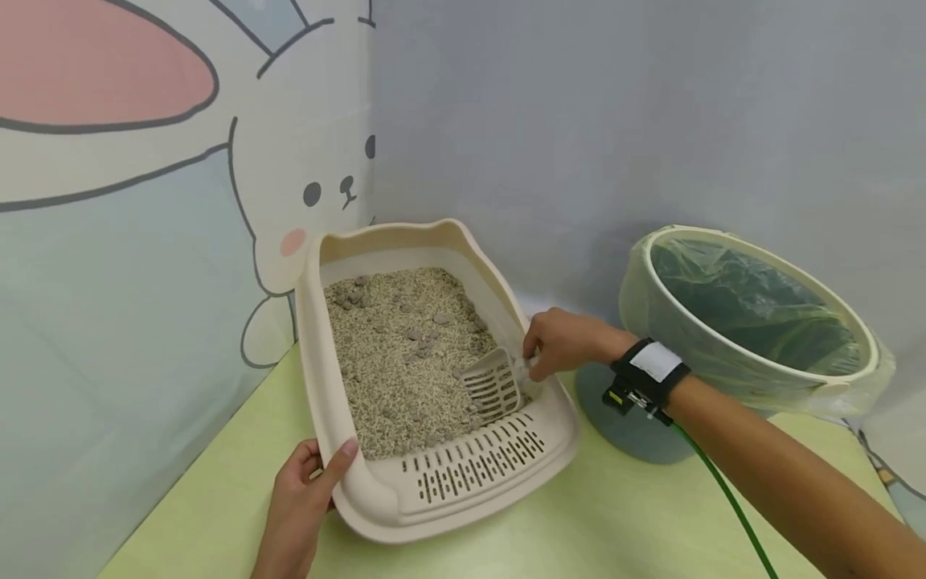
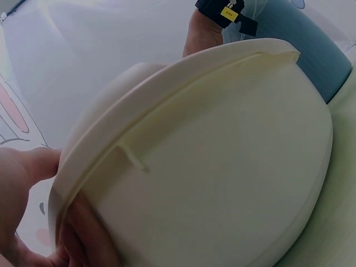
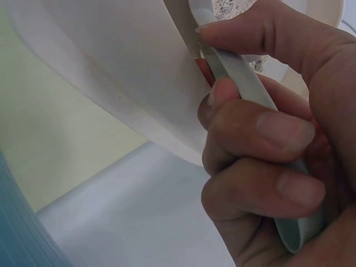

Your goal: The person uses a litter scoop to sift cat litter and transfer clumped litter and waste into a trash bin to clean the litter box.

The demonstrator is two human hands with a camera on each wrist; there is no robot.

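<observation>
Nearest the head cam: left hand (image 1: pixel 300 498) at bottom edge, gripping the front-left corner of the cream litter tray (image 1: pixel 463 490), thumb hooked over the rim, fingers under. Tray sits on a pale green floor (image 1: pixel 615 523), back end against the wall w/ a rabbit picture (image 1: pixel 318 201). Inside: beige litter (image 1: pixel 398 354) w/ grey clumps (image 1: pixel 423 342) scattered on it. Right hand (image 1: pixel 567 342) reaches over the tray's right rim, fingers curled round the handle of a slotted white scoop (image 1: pixel 494 384); scoop head rests on the litter near the slotted front ledge. Black wrist strap (image 1: pixel 646 378) w/ green cable (image 1: pixel 723 490) on that arm. Bin (image 1: pixel 752 322) w/ clear bag liner stands just right of the tray.

Left wrist cam: tray underside (image 2: pixel 222 167) fills the view; left hand (image 2: pixel 22 189) clamps the rim, thumb on top, fingers below.

Right wrist cam: right hand (image 3: pixel 278 150) wrapped tight on the scoop handle (image 3: pixel 250 94), thumb pressed along its top, tray wall (image 3: pixel 111 61) just beside; bit of litter visible past the thumb.
</observation>
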